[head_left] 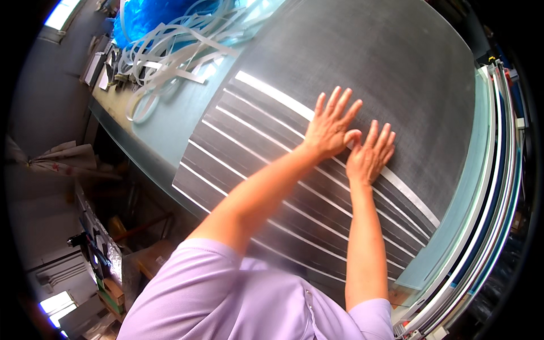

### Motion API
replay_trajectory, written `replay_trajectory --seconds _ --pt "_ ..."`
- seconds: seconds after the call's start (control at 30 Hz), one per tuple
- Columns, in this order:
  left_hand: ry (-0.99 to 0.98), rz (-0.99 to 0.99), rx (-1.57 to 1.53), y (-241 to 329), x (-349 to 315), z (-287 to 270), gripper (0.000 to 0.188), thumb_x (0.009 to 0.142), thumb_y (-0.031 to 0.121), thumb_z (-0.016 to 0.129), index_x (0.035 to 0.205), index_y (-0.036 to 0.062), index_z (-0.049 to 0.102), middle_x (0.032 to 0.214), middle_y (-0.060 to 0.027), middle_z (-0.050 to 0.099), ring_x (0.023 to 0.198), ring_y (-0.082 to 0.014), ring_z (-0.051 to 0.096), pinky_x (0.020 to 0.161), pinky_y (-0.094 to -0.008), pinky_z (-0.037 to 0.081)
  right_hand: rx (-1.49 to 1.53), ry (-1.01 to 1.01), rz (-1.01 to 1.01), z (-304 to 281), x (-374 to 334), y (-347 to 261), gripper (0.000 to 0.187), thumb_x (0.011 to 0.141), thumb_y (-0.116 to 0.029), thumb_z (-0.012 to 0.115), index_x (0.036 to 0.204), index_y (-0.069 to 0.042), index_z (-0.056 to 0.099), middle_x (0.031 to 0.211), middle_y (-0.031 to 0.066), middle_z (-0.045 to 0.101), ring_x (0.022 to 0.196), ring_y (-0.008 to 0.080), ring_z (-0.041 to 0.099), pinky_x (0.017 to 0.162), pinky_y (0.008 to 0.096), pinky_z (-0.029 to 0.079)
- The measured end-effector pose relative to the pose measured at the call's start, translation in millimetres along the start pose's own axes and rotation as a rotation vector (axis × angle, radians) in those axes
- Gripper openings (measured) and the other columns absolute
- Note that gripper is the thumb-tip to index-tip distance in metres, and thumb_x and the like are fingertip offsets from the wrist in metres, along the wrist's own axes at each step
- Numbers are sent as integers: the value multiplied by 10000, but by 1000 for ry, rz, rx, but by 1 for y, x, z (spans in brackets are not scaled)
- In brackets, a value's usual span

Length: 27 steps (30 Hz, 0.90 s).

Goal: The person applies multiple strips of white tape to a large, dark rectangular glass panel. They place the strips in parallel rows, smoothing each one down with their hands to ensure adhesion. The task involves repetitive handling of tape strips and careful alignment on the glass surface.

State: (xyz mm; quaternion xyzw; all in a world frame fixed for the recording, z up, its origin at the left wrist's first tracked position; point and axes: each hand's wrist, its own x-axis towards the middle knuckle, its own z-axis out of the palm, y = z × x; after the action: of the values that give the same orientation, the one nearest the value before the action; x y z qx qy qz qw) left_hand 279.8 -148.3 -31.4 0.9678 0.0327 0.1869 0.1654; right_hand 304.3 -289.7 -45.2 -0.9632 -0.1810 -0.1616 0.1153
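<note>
A large dark grey mesh-like sheet [396, 62] covers most of the table in front of me. Across its near part run several pale parallel strips, and the farthest one is a wider white strip [272, 93]. My left hand [328, 127] lies flat on that wide strip with its fingers spread. Just to its right, my right hand [369, 156] rests on the same strip, fingers stretched out. The two thumbs come close together, and whether they touch I cannot tell. Neither hand grips anything. The strip under both palms is hidden.
Loose translucent strips [164, 56] lie tangled at the far left, beside crumpled blue plastic film [150, 20]. The light blue-green tabletop [170, 133] shows along the left. A long rail with several parallel bars [504, 170] runs down the right edge.
</note>
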Motion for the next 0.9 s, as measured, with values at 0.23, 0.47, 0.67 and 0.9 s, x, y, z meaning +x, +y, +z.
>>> replay_trajectory --seconds 0.23,0.47,0.67,0.9 --pt "-17 -227 275 -141 -1 -38 691 1001 586 382 1587 253 226 1670 -122 64 1543 -324 26 1213 -561 29 -173 7 126 -21 -39 139 644 1021 -509 414 1559 -173 299 1609 200 238 1466 439 237 1143 620 234" --pt "88 -362 403 -232 -1 -61 664 1015 574 353 1591 269 225 1670 -112 102 1544 -322 33 1209 -560 23 -281 -16 355 -32 -80 266 661 1031 -525 369 1586 -191 237 1628 178 219 1489 392 217 1182 576 181" --pt "180 -409 511 -259 -3 -43 706 993 590 387 1584 228 252 1636 -165 203 1515 -401 111 1194 -600 65 -319 -44 369 -34 -80 266 687 1003 -504 444 1574 -170 259 1609 195 253 1466 419 238 1152 602 194" --pt "663 -172 599 -305 -10 -52 404 929 323 641 1212 37 660 1226 -176 659 1173 -352 579 1037 -465 415 216 169 509 -52 -69 257 603 938 -334 614 1458 -110 410 1574 215 290 1469 390 254 1182 527 211"
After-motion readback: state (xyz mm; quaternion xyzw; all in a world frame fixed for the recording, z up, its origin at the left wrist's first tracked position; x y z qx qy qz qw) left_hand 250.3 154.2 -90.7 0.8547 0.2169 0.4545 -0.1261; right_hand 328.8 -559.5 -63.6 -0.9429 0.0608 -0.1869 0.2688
